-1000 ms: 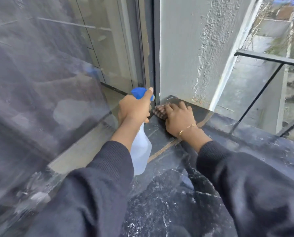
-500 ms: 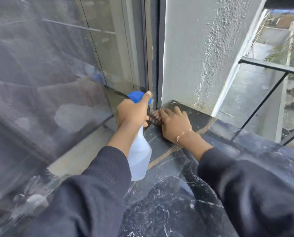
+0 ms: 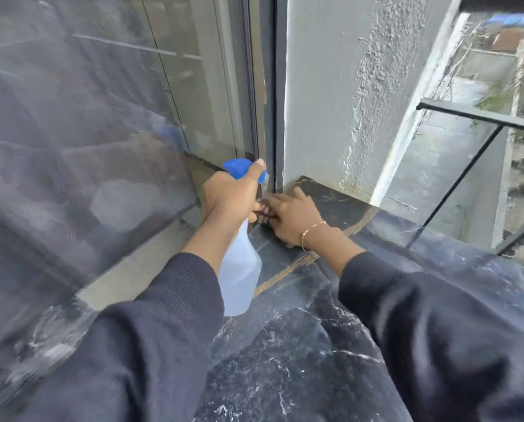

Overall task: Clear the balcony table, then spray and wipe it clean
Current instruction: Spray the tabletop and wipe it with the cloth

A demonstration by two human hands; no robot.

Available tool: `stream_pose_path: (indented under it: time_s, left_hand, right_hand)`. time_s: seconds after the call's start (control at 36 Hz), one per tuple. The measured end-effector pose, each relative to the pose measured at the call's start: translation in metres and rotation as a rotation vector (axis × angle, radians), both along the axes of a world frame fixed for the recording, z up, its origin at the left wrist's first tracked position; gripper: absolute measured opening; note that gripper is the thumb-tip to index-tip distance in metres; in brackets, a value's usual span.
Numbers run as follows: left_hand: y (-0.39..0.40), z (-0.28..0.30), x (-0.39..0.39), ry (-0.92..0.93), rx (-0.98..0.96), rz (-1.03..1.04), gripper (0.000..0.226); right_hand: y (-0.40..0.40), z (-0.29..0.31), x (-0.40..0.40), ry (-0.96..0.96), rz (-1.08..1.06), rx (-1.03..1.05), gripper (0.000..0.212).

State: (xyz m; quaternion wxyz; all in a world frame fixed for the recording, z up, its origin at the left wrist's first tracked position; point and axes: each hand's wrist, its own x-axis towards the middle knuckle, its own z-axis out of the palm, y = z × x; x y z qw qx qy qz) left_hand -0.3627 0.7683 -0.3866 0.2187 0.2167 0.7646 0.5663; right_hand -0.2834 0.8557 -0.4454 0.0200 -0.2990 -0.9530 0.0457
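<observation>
Currently the table (image 3: 300,354) presents a glossy black marble surface with white veining and a tan seam running diagonally across its far section. At twelve o'clock stands a grey plaster wall (image 3: 324,86), smooth on its left face and rough and blistered toward its right edge; at nine o'clock, a glass door (image 3: 81,126) carries reflections. A black metal railing (image 3: 480,117) sits at two o'clock. The left hand (image 3: 228,194) is clamped around the neck of a spray bottle (image 3: 239,278), a translucent white rounded body with a blue trigger head, index finger laid along the top of the head. The right hand (image 3: 292,216), with a thin gold bracelet (image 3: 312,229) at the wrist, presses flat on the table's far corner, fingers together over a cloth (image 3: 265,214) almost entirely hidden beneath them. Compared with half a second earlier, the right hand sits nearer the left, its fingertips now touching it, and less cloth shows.
</observation>
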Motion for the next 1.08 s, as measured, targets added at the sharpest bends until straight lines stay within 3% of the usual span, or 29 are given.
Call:
stream_pose_path:
  time_s: [0.06,0.11,0.22,0.33,0.42,0.64,0.86,1.08]
  left_hand:
    - [-0.005,0.005,0.005,0.017,-0.013,-0.012,0.04]
    - [-0.012,0.01,0.01,0.05,-0.009,-0.023,0.039]
    - [-0.051,0.013,0.019,0.066,-0.046,-0.137,0.032]
    - [-0.082,0.007,0.041,0.068,-0.193,-0.297,0.034]
    - [-0.098,0.001,0.057,0.068,-0.25,-0.297,0.037]
    - [-0.116,0.013,0.08,0.195,-0.363,-0.08,0.047]
    - [-0.121,0.021,0.09,0.233,-0.281,0.053,0.048]
    - [-0.119,0.023,0.087,0.204,-0.238,0.175,0.052]
  right_hand:
    - [-0.005,0.008,0.019,0.115,0.009,-0.263,0.045]
    - [-0.006,0.02,0.048,0.297,-0.149,-0.564,0.038]
    - [-0.024,0.029,0.115,0.787,-0.463,-0.946,0.014]
    - [-0.032,0.035,0.177,1.193,-0.669,-1.333,0.025]
    - [-0.042,0.041,0.212,1.324,-0.69,-1.511,0.022]
    - [-0.075,0.059,0.246,1.252,-0.691,-1.389,0.017]
    - [-0.09,0.058,0.25,1.053,-0.682,-1.149,0.013]
    - [-0.087,0.036,0.239,0.681,-0.667,-0.525,0.03]
